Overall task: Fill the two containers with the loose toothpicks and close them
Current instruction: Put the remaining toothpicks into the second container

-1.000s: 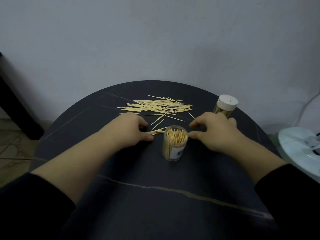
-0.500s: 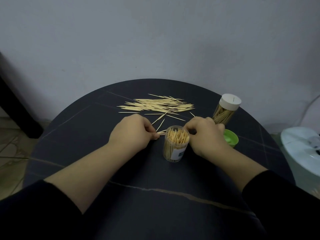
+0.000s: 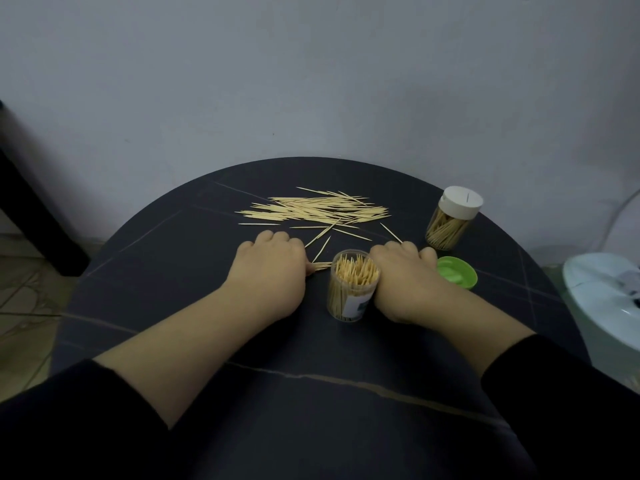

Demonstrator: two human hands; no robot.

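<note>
The left hand lies knuckles up with fingers curled, pinching the end of a small bundle of toothpicks at its thumb tip. The right hand is also curled knuckles up; whether it holds anything I cannot tell. Between them, touching the right hand, stands the open container, upright and packed with toothpicks, mid-desk. A green lid lies just beside the right hand, toward the right edge. The loose toothpicks spread toward the far edge; the white-capped container stands at the far right.
</note>
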